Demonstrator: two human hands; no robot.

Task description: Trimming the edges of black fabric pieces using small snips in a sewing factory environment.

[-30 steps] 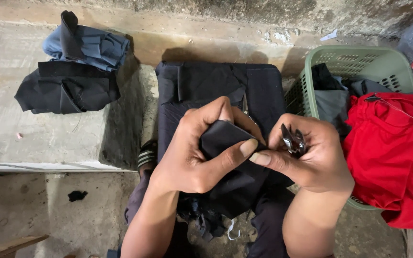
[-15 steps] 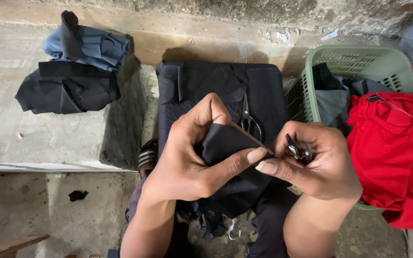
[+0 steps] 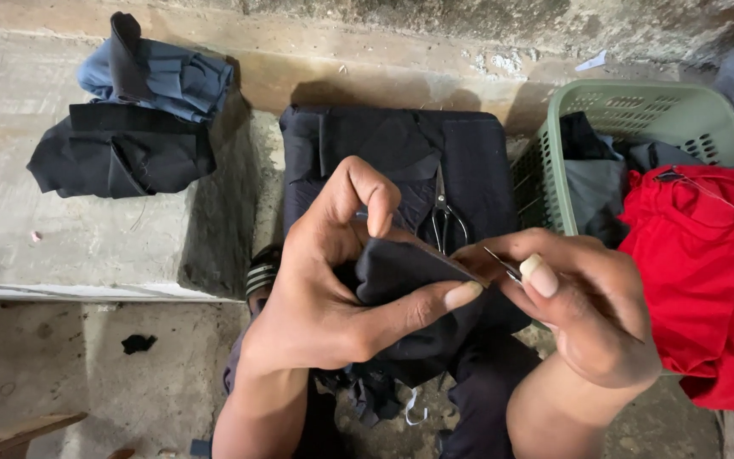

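Note:
My left hand [image 3: 333, 280] grips a folded piece of black fabric [image 3: 401, 280], thumb under its edge and forefinger curled over the top. My right hand [image 3: 588, 306] pinches a small metal thread snipper [image 3: 503, 265], its tip touching the fabric's right edge. Beyond the hands lies a flat stack of black cloth [image 3: 401, 153] with a pair of metal scissors [image 3: 443, 212] resting on it. More black cloth hangs below the hands over my lap.
A green plastic basket [image 3: 639, 106] at the right holds dark clothes, with a red garment [image 3: 707, 272] draped over its front. Folded black and blue garments [image 3: 129, 119] sit on the concrete ledge [image 3: 61, 238] at the left. A sandal [image 3: 258, 276] shows beside the ledge.
My right hand has shifted lower and turned, bringing the snipper's tip to the fabric edge. My left hand regripped the black piece, forefinger now curled on top.

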